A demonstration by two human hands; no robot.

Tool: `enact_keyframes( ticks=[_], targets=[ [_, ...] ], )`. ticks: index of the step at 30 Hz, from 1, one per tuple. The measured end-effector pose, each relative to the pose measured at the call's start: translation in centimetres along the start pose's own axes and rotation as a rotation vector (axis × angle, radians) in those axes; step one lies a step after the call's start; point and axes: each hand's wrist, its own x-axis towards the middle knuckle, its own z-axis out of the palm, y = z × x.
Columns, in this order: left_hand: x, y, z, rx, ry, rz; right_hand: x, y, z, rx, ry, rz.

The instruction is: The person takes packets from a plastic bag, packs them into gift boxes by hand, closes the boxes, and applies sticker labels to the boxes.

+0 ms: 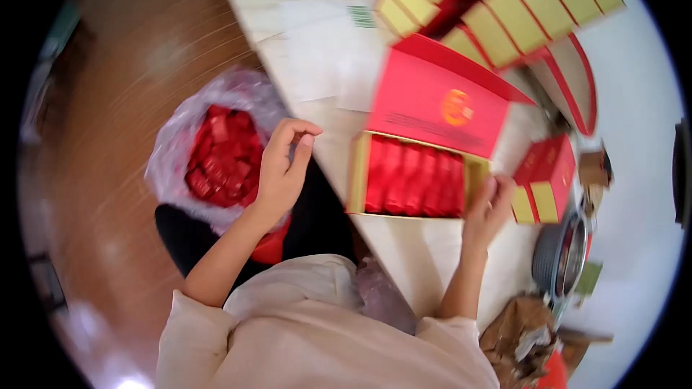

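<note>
My left hand [283, 171] is raised between the bag and the table, its thumb and index finger apart with nothing visible between them. Below and left of it stands a translucent plastic bag [167, 145] full of small red packets [215, 162]. On the table lies an open red gift box [355, 176] with gold-coloured inner walls, its lid [425, 101] tipped back. A row of several red packets [414, 176] stands inside, leaving a gap at the right end. At that end my right hand [489, 212], slightly blurred, is curled around the box's side; its fingertips are partly unclear.
Several stacked red-and-yellow boxes [533, 11] stand at the back right. Another closed red box [546, 176] is right of my right hand. Beyond are a grey round container [551, 259] and a brown paper bag [515, 338]. White paper [317, 57] lies on the table.
</note>
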Motion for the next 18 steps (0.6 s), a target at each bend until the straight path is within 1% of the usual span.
enact_keyframes(
  ticks=[2, 4, 6, 8, 10, 12, 14, 16, 18],
  targets=[
    [-3.1, -3.7, -3.9, -0.030, 0.125, -0.206, -2.0, -2.7, 0.9, 0.117, 0.003, -0.047],
    [-6.5, -7.9, -6.9, -0.030, 0.179, -0.291, -4.9, -4.9, 2.7, 0.331, -0.122, -0.082],
    [-9.2, -9.6, -9.4, -0.060, 0.187, -0.438, -6.9, -8.5, 5.5, 0.351, -0.322, -0.326],
    [-11.3, -11.9, -11.3, -0.106, 0.259, -0.484, -9.0, -12.7, 9.4, 0.399, -0.513, -0.407],
    [-12.4, -13.4, -13.4, -0.167, 0.342, -0.529, -11.1, -15.5, 13.6, 0.476, -0.766, -0.228],
    [-13.1, -14.9, -15.5, -0.154, 0.412, -0.538, -13.4, -16.4, 19.1, 0.414, -0.936, -0.124],
    [-13.2, -16.4, -17.5, -0.241, 0.506, -0.568, -15.7, -16.2, 25.6, 0.369, -0.963, -0.179],
    [-13.0, -17.9, -19.8, -0.329, 0.660, -0.555, -17.7, -14.2, 31.9, 0.297, -1.044, -0.194],
    [-12.4, -19.4, -21.8, -0.334, 0.748, -0.579, -20.1, -10.4, 38.6, 0.264, -1.148, -0.133]
  ],
)
